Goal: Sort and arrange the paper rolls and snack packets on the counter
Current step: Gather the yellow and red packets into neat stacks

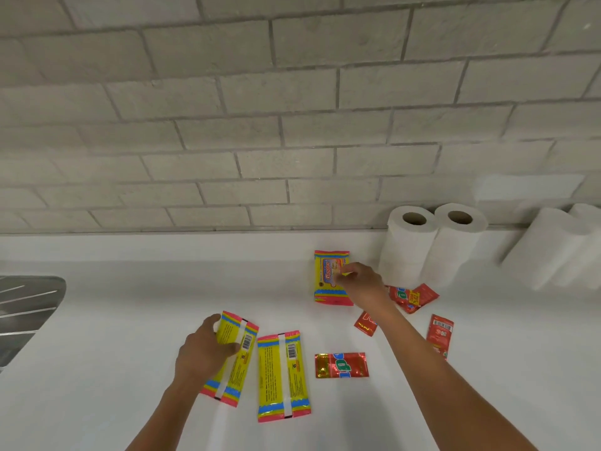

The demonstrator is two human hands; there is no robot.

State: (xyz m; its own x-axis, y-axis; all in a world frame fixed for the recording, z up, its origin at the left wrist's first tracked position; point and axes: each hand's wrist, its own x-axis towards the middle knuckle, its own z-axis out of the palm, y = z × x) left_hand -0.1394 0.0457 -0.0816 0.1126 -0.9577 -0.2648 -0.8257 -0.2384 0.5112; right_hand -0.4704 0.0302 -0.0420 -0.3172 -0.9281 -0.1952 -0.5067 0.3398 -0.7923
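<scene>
Three yellow snack packets lie on the white counter (pixel 130 304). My left hand (pixel 203 348) grips the left one (pixel 239 359) across its upper half. A second yellow packet (pixel 282 375) lies face down right beside it. My right hand (pixel 359 281) pinches the right edge of the third packet (pixel 327 276), farther back and face up. Several small red sachets are scattered to the right: one (pixel 341 365) in front, one (pixel 366 323) half under my right forearm, one (pixel 411 297) near the rolls, one (pixel 439 333) at right. Two white paper rolls (pixel 408 245) (pixel 452 249) stand against the wall.
More white paper rolls (pixel 553 249) stand at the far right along the grey brick wall (pixel 292 125). A steel sink drainer (pixel 26 314) sits at the left edge of the counter.
</scene>
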